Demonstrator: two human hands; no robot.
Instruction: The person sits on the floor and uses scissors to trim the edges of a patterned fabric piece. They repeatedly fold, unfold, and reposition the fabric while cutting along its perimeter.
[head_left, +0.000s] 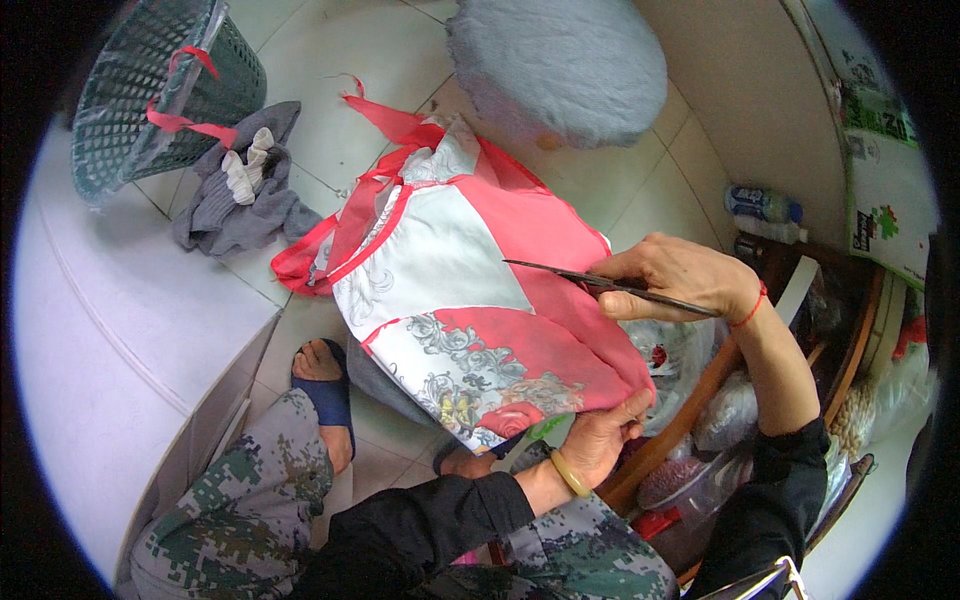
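A red and white fabric item (480, 255) with grey scroll and rose prints and red-bound edges spreads before me, above my feet. My left hand (604, 446), with a yellowish bangle at the wrist, pinches its lower right corner. At its right side, my right hand (664, 277) holds dark metal scissors (555, 268), whose thin pointed tip lies over the white panel. The blades look close together, and whether they touch the cloth cannot be told. Red strips trail from the fabric's upper left end.
A green plastic basket (169, 97) with red ties stands upper left, beside a crumpled grey cloth (259, 187). A round grey fabric-covered seat (562, 67) is at the top. Wooden shelving (675, 420) with plastic bags, bottles (761, 206) and a white ledge (112, 300) flank me.
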